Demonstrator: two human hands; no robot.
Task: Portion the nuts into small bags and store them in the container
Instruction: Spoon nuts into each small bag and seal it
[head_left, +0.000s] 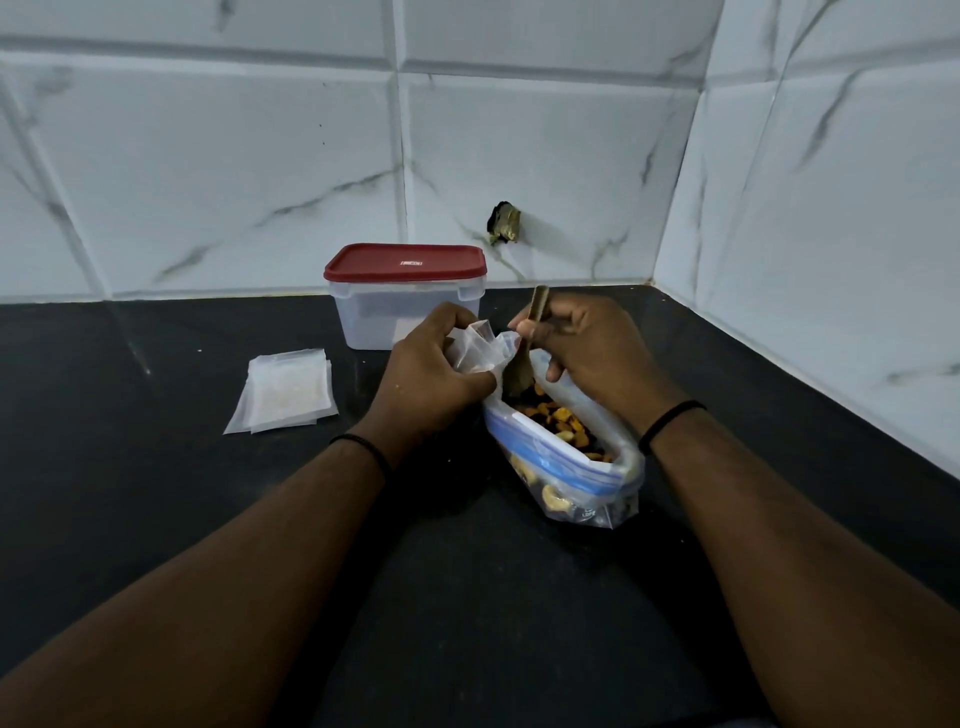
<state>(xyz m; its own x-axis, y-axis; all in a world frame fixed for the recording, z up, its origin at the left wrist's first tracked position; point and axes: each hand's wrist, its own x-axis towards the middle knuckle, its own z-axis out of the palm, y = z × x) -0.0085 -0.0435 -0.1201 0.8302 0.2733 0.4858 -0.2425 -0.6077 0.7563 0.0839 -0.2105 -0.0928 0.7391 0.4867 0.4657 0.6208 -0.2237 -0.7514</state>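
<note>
A large zip bag (569, 475) of mixed nuts (558, 421) stands open on the black counter, just right of centre. My right hand (587, 348) grips a wooden spoon (519, 371), its bowl dipped into the nuts at the bag's mouth. My left hand (426, 379) pinches a small clear bag (480, 345) right beside the spoon, above the big bag's far rim. Behind my hands stands a clear plastic container (402, 301) with a red lid (405, 262) closed on it.
A stack of empty small bags (285, 397) lies flat on the counter (156, 493) to the left. Tiled walls (234, 156) close the back and right sides, meeting at a corner. A dark hole (503, 223) marks the back wall.
</note>
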